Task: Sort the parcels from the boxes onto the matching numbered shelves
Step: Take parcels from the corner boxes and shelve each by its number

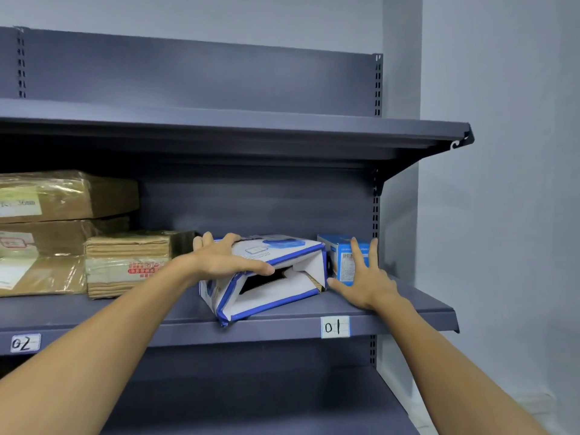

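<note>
- The brown parcels [47,196] at the left are running off the frame edge, and their labels are showing too blurred to read, apart from "36mm" on the top one
- The fingertips of the left grip [226,259] are dipping out of sight behind the far edge of the parcel [301,249], and most of the blue box [337,246] is sitting hidden behind the parcel and the right grip [364,284]
- The parcel is showing as a white carton with blue edging, crushed out of square, its near end flaps gaping onto a dark inside; the print on its top is too small to read
- It is lying on the shelf [408,296] above the 01 tag [335,327], between the brown parcels and the blue box, its near left corner jutting over the front lip
- The 02 tag [25,343] is sitting further left on the same lip, under the brown parcels
- The left grip is clasping the parcel's top left, fingers curling over the far edge and thumb stretching along the near edge above the opening
- The right grip is spreading wide with straight fingers, thumb tip touching the parcel's lower right corner and fingertips lying against the blue box's front; whether its palm is resting on the shelf I cannot tell
</note>
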